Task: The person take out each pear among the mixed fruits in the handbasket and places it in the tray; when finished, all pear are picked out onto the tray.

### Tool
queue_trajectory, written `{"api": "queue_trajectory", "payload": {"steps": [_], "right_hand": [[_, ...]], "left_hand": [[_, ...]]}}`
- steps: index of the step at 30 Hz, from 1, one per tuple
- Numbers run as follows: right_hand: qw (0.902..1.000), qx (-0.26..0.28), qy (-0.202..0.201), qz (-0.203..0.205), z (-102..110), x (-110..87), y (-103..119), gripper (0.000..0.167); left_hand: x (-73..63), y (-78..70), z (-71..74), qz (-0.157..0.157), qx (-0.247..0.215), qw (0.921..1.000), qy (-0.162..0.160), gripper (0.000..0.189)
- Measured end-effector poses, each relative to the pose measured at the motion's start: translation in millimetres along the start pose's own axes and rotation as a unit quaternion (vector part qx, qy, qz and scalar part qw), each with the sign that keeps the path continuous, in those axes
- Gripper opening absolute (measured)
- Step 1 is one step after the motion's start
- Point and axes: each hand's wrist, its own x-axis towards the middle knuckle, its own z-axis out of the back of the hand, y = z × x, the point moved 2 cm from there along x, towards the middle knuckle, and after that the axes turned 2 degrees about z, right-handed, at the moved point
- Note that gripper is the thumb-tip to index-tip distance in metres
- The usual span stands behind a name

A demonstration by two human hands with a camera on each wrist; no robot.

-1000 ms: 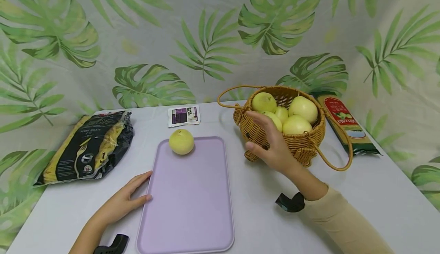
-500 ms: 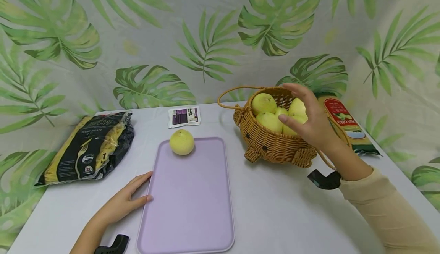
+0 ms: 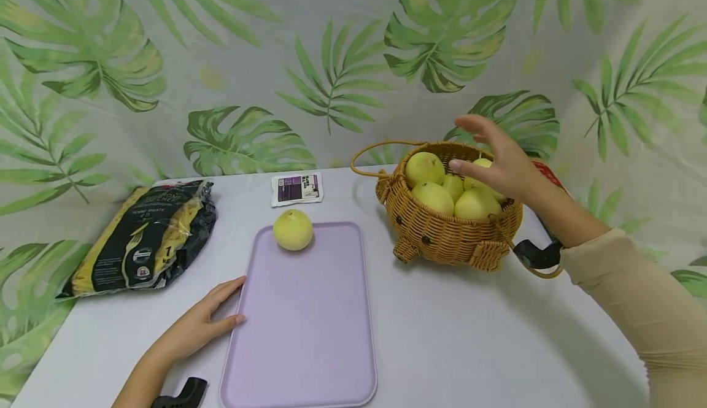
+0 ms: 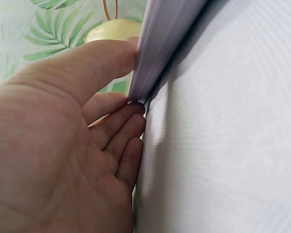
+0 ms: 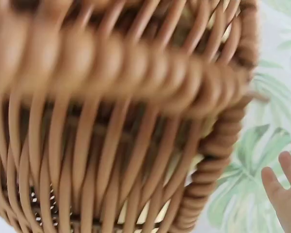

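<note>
My left hand (image 3: 193, 325) lies on the table at the left edge of a lilac tray (image 3: 306, 310), its thumb and fingertips touching the rim, as the left wrist view also shows. On the tray's far left corner sits a round yellow-green pear (image 3: 293, 230). A pig-shaped wicker basket (image 3: 442, 230) with several such pears (image 3: 433, 198) stands at the back right. Above its right rim hovers my right hand (image 3: 505, 165), thumb and fingers spread apart, holding nothing. Basket weave fills most of the right wrist view, with fingertips (image 5: 286, 179) at the right edge.
A black and yellow bag of penne (image 3: 146, 233) lies at the far left. Behind the tray is a small purple and white packet (image 3: 297, 188). A red packet (image 3: 547, 173) shows partly behind my right arm. Leaf-patterned cloth (image 3: 331, 83) hangs along the back.
My right hand has moved right and upward, from in front of the basket to over its right rim, uncovering the basket's front. My left hand, the tray and its pear have stayed put.
</note>
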Motion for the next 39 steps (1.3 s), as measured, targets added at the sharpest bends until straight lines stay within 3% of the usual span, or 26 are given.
{"api": "queue_trajectory", "payload": {"steps": [9,14,23,30,39], "right_hand": [[0.9939,0.014,0.082,-0.073,-6,9.6,-26,0.067],[0.9896,0.018,0.115,-0.085,-9,12.6,-33,0.067],[0.9886,0.010,0.134,-0.068,-15,16.6,-43,0.066],[0.9863,0.041,0.146,-0.066,-23,20.3,-51,0.062],[0.9770,0.066,0.173,-0.106,-30,23.1,-58,0.063]], "left_hand": [[0.3,2.9,0.7,0.000,0.018,0.9998,-0.006,0.066],[-0.2,3.5,0.6,0.003,0.010,0.9999,-0.005,0.066],[-0.1,-0.7,0.8,-0.004,0.008,1.0000,-0.003,0.065],[0.6,0.2,0.3,-0.007,0.010,0.9999,-0.005,0.065],[0.3,-0.8,0.0,-0.007,0.005,1.0000,-0.001,0.065]]}}
